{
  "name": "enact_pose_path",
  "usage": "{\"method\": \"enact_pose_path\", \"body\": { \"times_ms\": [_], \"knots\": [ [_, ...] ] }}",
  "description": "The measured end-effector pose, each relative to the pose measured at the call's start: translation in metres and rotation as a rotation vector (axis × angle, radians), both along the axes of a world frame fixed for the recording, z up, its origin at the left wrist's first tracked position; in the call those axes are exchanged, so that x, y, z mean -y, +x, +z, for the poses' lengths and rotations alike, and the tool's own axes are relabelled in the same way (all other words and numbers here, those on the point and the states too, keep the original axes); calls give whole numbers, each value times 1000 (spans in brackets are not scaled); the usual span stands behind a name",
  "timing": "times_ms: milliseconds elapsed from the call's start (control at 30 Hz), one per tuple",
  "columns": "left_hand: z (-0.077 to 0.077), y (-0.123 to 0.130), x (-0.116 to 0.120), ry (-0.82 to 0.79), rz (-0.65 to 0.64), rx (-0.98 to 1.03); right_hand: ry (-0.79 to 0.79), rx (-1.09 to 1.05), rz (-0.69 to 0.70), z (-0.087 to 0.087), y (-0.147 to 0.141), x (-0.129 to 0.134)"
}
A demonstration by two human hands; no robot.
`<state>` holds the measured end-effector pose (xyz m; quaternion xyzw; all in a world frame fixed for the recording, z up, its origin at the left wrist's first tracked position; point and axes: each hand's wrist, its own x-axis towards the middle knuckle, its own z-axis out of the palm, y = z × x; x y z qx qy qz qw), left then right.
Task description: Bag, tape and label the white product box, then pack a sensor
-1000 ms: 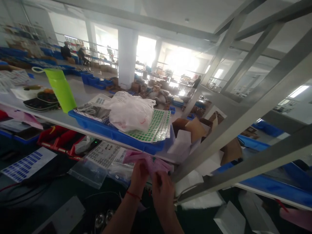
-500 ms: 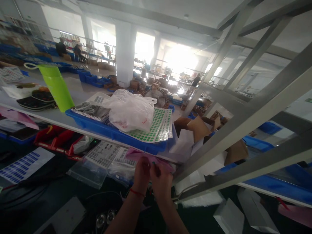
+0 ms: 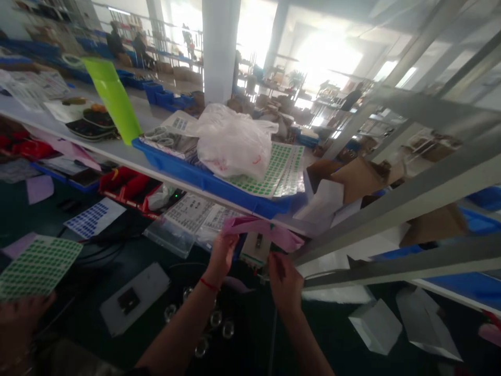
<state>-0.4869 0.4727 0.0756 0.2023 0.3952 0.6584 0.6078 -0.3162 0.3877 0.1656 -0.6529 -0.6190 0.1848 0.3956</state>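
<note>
A pink sheet point(image 3: 262, 230) hangs at the front edge of the shelf point(image 3: 156, 175). My left hand point(image 3: 224, 253), with a red string on its wrist, is raised at the sheet's left end; its fingertips are partly hidden there, so its grip is unclear. My right hand point(image 3: 284, 277) is below the sheet's right part, apart from it, with its fingers bent together; anything between them is too small to make out. Behind the hands stands a pale box-like device point(image 3: 256, 248). Several small round metal-rimmed parts point(image 3: 215, 318) lie on the dark green table.
A blue tray point(image 3: 203, 180) on the shelf holds a white plastic bag point(image 3: 235, 143) and green-dot sheets. A green bottle point(image 3: 111, 96) stands left. Metal beams point(image 3: 376, 214) cross the right. At lower left, another person's hand point(image 3: 25, 313) touches a green-dot sheet point(image 3: 39, 263).
The view has shifted, bringing another person's hand in at lower left. My hands have moved apart; my right hand has come down away from the pink sheet.
</note>
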Motion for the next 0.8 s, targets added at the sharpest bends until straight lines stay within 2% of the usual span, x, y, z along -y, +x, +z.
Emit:
{"method": "enact_pose_path", "body": {
  "times_ms": [100, 200, 300, 367, 467, 600, 700, 800],
  "knots": [
    [-34, -71, 43, -132, 53, -242, -181, -2, 62, -52, 21, 57],
    [-67, -133, 101, -271, 73, -497, -338, 24, 63, -112, 37, 106],
    [-97, -168, 157, -368, 50, -749, -424, 83, 59, -160, 36, 139],
    [-115, -176, 182, -387, 8, -912, -444, 130, 85, -178, 25, 150],
    [-136, -173, 199, -338, -63, -1148, -441, 197, 155, -190, -1, 148],
    [-158, -164, 195, -200, -203, -1366, -412, 301, 197, -193, -28, 118],
    [-170, -163, 182, -143, -298, -1457, -403, 385, 148, -198, -31, 83],
    [-177, -162, 166, -128, -369, -1516, -452, 462, 104, -209, -20, 50]
  ]
}}
